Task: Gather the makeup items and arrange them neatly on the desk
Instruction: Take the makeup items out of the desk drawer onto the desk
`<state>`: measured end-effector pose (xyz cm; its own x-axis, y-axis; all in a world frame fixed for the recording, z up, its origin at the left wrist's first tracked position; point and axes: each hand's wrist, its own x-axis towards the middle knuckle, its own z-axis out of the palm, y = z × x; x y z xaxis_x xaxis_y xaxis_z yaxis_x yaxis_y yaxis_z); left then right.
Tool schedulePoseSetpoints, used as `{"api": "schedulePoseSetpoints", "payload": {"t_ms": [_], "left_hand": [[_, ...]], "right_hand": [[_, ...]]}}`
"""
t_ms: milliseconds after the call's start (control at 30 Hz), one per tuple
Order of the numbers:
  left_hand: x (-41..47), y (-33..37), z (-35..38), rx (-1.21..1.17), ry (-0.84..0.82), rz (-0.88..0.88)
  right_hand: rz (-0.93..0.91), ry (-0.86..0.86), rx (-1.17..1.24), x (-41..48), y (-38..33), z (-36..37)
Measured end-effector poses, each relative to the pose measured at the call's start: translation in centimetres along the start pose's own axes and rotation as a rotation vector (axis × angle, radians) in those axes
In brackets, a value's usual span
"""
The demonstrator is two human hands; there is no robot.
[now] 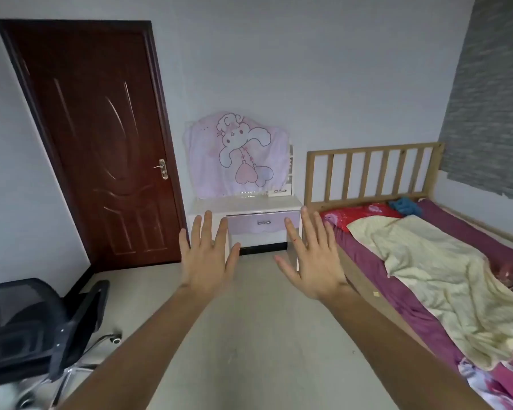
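- left hand [208, 261], right hand [311, 261]: both are raised in mid-air, backs to the camera, fingers straight and spread, holding nothing; a gap lies between them.
- desk [243, 204]: it stands against the far wall, between door [101, 143] and bed [367, 267]; a pink cloth [237, 155] hangs over its upper part.
- makeup items: too small to make out.
- floor [249, 335]: a pale strip runs up to the desk, edged by chair [36, 327] at left and bed side at right.

We saw a dark wooden door [101, 143] at far left in the pale wall [308, 69]. A wooden bed [362, 258] lay right, a black chair [36, 329] near left.
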<state>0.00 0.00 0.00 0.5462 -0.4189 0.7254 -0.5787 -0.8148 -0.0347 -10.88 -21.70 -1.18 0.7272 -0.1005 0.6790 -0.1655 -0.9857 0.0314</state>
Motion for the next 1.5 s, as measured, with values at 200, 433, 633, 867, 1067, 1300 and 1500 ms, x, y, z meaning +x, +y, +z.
{"api": "schedulePoseSetpoints", "payload": {"t_ms": [200, 433, 633, 867, 1067, 1300, 1500], "left_hand": [[6.4, -6.0, 12.2, -0.047, -0.132, -0.07], [17.3, -12.2, 24.7, -0.051, -0.313, -0.085], [25.8, -12.2, 36.2, -0.079, -0.365, -0.007], [36.6, -10.8, 53.2, -0.069, -0.467, 0.061], [46.3, -12.4, 63.7, -0.026, -0.487, 0.065], [51.6, -16.1, 76.5, -0.043, -0.606, -0.003], [55.6, -19.3, 91.5, -0.088, -0.755, 0.059]], "right_hand": [[-0.024, -0.124, -0.06, 8.7, 0.2, 13.1], [-0.02, -0.283, -0.092, 20.6, 2.9, 24.2], [0.059, -0.327, -0.079, 27.7, 8.1, 33.6], [0.112, -0.369, -0.04, 37.2, 17.6, 49.0], [0.109, -0.455, 0.02, 47.1, 24.3, 59.6], [0.103, -0.607, 0.044, 55.0, 27.1, 72.3], [0.166, -0.752, 0.01, 58.1, 28.7, 84.7]]}}
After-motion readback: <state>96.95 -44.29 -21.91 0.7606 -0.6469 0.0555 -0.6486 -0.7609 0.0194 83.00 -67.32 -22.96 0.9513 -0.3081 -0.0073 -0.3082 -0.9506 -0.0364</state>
